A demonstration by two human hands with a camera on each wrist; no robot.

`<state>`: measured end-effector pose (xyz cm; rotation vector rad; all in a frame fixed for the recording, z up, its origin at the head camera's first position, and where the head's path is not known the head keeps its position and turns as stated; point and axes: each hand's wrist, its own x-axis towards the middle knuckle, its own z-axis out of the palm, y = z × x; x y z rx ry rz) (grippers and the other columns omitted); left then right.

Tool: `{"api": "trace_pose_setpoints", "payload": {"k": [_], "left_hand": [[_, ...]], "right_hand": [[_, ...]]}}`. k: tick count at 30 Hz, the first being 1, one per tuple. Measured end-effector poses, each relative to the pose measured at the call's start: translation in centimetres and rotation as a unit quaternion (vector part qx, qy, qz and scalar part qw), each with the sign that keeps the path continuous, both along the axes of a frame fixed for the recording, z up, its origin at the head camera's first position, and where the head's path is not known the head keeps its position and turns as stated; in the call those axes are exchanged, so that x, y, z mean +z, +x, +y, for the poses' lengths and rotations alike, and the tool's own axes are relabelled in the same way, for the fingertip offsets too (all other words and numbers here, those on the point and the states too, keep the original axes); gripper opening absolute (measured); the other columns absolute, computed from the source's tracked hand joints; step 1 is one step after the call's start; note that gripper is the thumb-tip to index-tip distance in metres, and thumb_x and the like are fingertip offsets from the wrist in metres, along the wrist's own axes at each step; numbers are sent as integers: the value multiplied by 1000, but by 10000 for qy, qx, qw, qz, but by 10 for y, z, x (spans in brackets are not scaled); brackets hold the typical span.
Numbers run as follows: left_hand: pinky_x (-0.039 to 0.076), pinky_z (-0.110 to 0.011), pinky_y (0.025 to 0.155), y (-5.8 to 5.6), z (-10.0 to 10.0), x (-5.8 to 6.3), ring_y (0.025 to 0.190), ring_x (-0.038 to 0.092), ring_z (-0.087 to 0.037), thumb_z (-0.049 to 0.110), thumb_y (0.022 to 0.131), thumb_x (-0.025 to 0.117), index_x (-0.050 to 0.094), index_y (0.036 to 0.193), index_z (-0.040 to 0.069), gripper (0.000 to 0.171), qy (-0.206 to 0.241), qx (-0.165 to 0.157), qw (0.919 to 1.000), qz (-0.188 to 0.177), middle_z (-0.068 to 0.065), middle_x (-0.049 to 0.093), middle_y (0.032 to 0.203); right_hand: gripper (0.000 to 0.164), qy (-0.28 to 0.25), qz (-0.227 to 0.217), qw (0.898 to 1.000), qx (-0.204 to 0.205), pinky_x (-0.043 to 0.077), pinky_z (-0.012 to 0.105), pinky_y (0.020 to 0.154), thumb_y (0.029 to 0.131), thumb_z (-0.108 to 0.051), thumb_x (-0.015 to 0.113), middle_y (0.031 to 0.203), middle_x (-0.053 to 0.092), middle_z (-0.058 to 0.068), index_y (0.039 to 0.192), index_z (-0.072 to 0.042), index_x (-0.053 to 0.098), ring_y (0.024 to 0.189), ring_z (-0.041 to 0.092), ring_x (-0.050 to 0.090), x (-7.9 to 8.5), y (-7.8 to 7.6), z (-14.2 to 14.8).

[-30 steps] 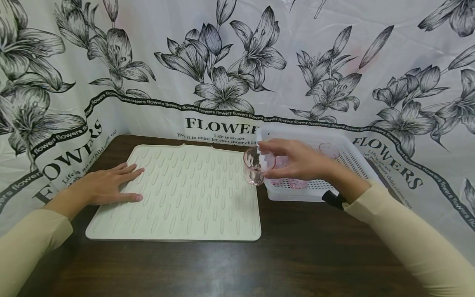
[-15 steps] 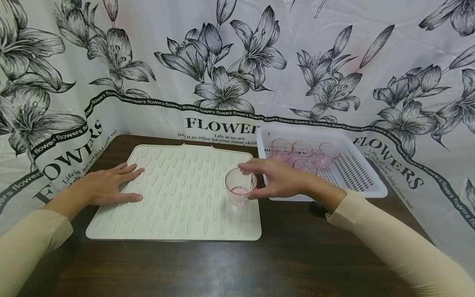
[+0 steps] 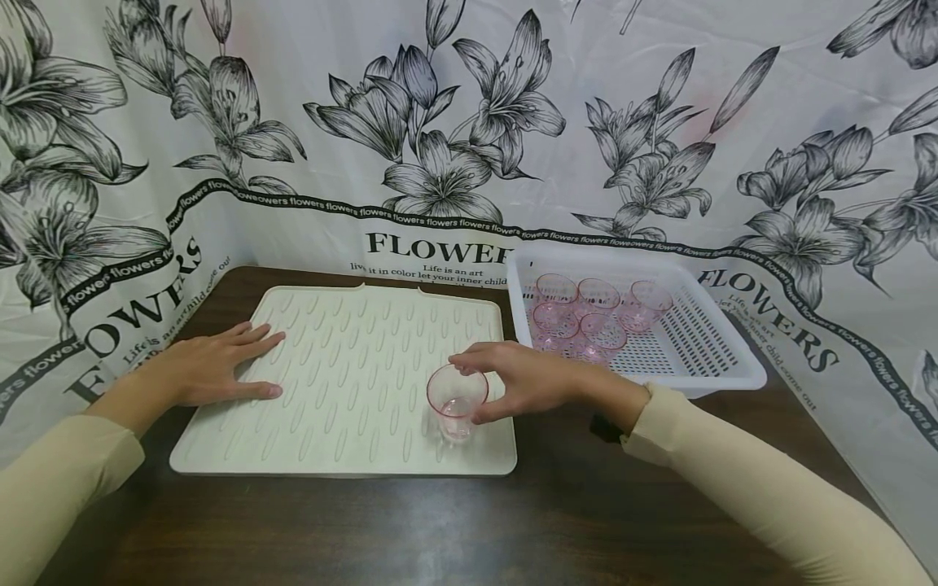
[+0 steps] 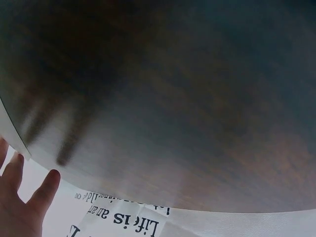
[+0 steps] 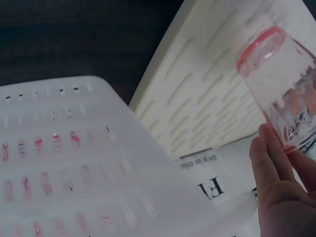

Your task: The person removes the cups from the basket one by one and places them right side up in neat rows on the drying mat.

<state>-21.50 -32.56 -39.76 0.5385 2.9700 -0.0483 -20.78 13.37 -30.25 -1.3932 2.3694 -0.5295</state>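
Note:
My right hand (image 3: 520,378) pinches a clear pink-rimmed glass (image 3: 458,400) by its rim side, thumb and fingers at its right. The glass stands mouth up over the front right part of a white ridged drying mat (image 3: 330,382). In the right wrist view the fingertips meet the glass (image 5: 284,89) near its rim end. My left hand (image 3: 212,366) rests with spread, straight fingers on the mat's left edge. The left wrist view catches only part of the left hand (image 4: 24,197), beside the mat's edge and the dark table.
A white perforated basket (image 3: 703,334) stands at the back right, with several pink glasses (image 3: 602,330) gathered in its left half. The dark wooden table (image 3: 410,529) extends in front of the mat. A flower-printed cloth (image 3: 440,106) hangs behind and at both sides.
My right hand has carried the glass from beside the basket leftward and down, toward the front right of the mat. The left hand has stayed on the mat.

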Motion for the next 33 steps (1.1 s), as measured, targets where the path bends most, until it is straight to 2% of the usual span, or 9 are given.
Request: {"api": "trace_pose_setpoints", "payload": {"k": [7, 15, 19, 24, 28, 33], "left_hand": [[39, -69, 95, -1, 1, 0, 140, 32, -51, 77, 83, 54, 37, 154, 12, 98, -28, -4, 10000, 7, -23, 35, 156], [39, -70, 94, -2, -1, 0, 140, 31, -51, 77, 83, 53, 36, 154, 12, 98, -67, 21, 10000, -40, -24, 35, 156], [39, -69, 94, 0, 0, 1, 139, 32, -52, 77, 83, 54, 37, 154, 11, 98, -45, 4, 10000, -8, -24, 35, 155], [40, -69, 94, 1, 1, 3, 139, 32, -52, 77, 84, 54, 38, 153, 11, 97, -12, -2, 10000, 3, -24, 36, 155], [39, -69, 94, 1, 0, 2, 139, 32, -51, 76, 84, 54, 38, 153, 11, 97, -8, -19, 10000, 24, -23, 36, 155], [39, -69, 95, 1, 1, 2, 140, 32, -50, 76, 84, 54, 37, 154, 10, 97, 46, -31, 10000, 9, -23, 35, 156]], "right_hand": [[77, 192, -9, 9997, 132, 45, 37, 100, 85, -26, 79, 135, 57, 15, 146, 5, 44, 115, 26, 58, -2, 2, 0], [85, 343, -144, 9993, -11, 38, 39, 110, 84, -26, 80, 148, 49, 9, 153, -3, 36, 128, 19, 54, 0, 3, 4], [87, 39, -316, 9993, -212, 39, 44, 109, 84, -25, 81, 154, 43, 7, 154, -6, 34, 132, 22, 52, 11, 3, 10], [87, -484, -302, 9959, -706, 37, 53, 109, 85, -29, 80, 156, 40, 8, 156, -11, 33, 138, 25, 47, 38, -5, 29], [85, -1106, -212, 9871, -1137, 33, 49, 113, 86, -26, 80, 158, 38, 7, 155, -10, 34, 141, 26, 42, 58, -24, 51], [80, -1657, -151, 9695, -1802, 33, 47, 113, 87, -16, 78, 158, 37, 6, 154, -10, 35, 142, 26, 41, 73, -47, 80]]}}
